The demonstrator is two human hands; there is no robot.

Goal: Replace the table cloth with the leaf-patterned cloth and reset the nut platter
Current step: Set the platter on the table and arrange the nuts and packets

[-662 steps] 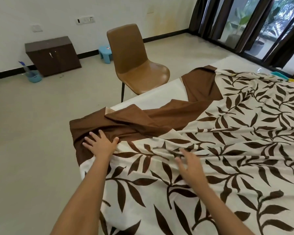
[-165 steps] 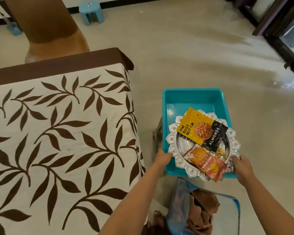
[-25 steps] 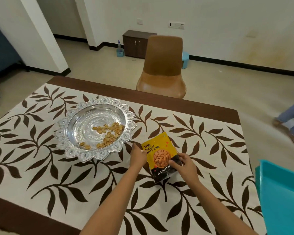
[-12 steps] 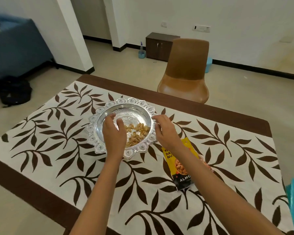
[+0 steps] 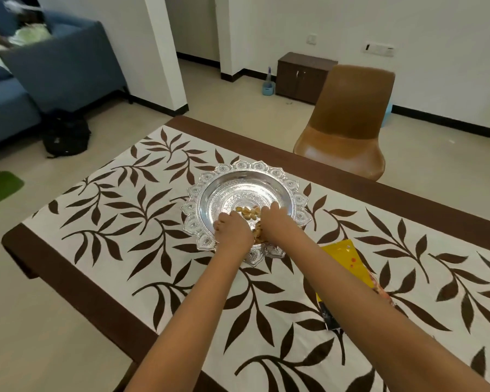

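Note:
The leaf-patterned cloth (image 5: 142, 210), cream with brown leaves and a brown border, lies spread flat over the table. On it stands the ornate silver nut platter (image 5: 238, 179) with a small heap of nuts (image 5: 248, 212) in its bowl. My left hand (image 5: 232, 230) and my right hand (image 5: 277, 222) are side by side inside the platter's near half, fingers bent down onto the nuts. The backs of my hands hide the fingertips. A yellow almond packet (image 5: 348, 264) lies on the cloth at the right, partly under my right forearm.
A brown chair (image 5: 348, 128) stands at the table's far side. Behind it are a small dark cabinet (image 5: 303, 75) and a blue bottle holder (image 5: 268, 87). A blue sofa (image 5: 40, 77) and a black bag (image 5: 65, 134) sit at the left.
Both hands have left the platter's rim and moved inward onto the nuts in the bowl. The view has shifted, so the platter sits nearer the middle.

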